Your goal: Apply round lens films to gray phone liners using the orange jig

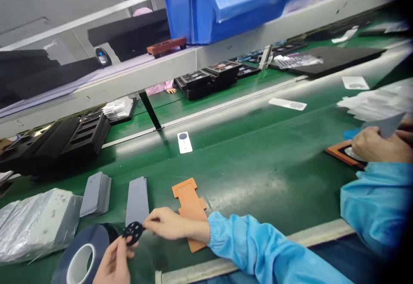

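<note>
One black perforated disc (133, 232): pinched by my left grip (115, 260) and right grip (167, 223). One dark roll (93, 235): beside left grip.

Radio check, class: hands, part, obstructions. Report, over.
Left hand holding flat round black disc with pale spots; right hand pinching its edge. Dark tape roll with white core close beside left hand. Nothing seen blocking the disc.

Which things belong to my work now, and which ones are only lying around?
Seem part of the work:
perforated black disc, in left hand, right hand at its edge
probably dark tape roll, beside left hand

Seem only lying around:
blue bin, on shelf
reddish-brown block, on shelf
white card with dark circle
</note>
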`<state>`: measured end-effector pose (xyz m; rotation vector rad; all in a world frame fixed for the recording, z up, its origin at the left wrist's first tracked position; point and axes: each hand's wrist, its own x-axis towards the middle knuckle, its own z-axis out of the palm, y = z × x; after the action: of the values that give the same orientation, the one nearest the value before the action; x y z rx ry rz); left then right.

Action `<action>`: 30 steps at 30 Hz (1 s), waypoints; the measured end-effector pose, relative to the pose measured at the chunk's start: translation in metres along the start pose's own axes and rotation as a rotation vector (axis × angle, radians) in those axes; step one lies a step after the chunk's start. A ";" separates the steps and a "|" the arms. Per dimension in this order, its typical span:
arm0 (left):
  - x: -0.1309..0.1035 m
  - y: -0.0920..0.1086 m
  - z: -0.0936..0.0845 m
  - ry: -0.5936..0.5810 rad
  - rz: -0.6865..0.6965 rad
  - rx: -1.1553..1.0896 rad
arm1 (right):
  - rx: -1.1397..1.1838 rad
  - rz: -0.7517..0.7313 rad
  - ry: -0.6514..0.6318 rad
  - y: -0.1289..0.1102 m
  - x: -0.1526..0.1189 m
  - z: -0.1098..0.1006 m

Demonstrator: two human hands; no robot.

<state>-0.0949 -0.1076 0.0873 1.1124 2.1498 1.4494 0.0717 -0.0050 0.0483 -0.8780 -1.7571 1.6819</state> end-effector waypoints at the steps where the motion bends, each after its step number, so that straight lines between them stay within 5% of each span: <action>1: -0.002 0.009 0.010 -0.111 -0.007 -0.026 | 0.084 -0.018 0.045 -0.003 -0.007 -0.010; 3: -0.006 0.023 0.033 -0.304 -0.023 -0.061 | 0.276 -0.012 0.083 -0.007 -0.023 -0.032; 6: -0.013 0.026 0.070 -0.431 -0.044 -0.129 | 0.331 -0.004 0.157 -0.004 -0.046 -0.065; 12: -0.021 0.013 0.119 -0.654 -0.101 -0.205 | 0.077 0.013 0.309 0.016 -0.073 -0.109; 18: -0.005 0.005 0.134 -0.571 -0.133 -0.232 | -0.128 0.105 0.489 0.039 -0.072 -0.131; 30: -0.004 -0.013 0.148 -0.662 -0.224 -0.223 | -0.337 0.156 0.506 0.045 -0.063 -0.123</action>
<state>-0.0039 -0.0182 0.0104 1.0392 1.5491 1.0003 0.2100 0.0250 0.0153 -1.4757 -1.6592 1.1203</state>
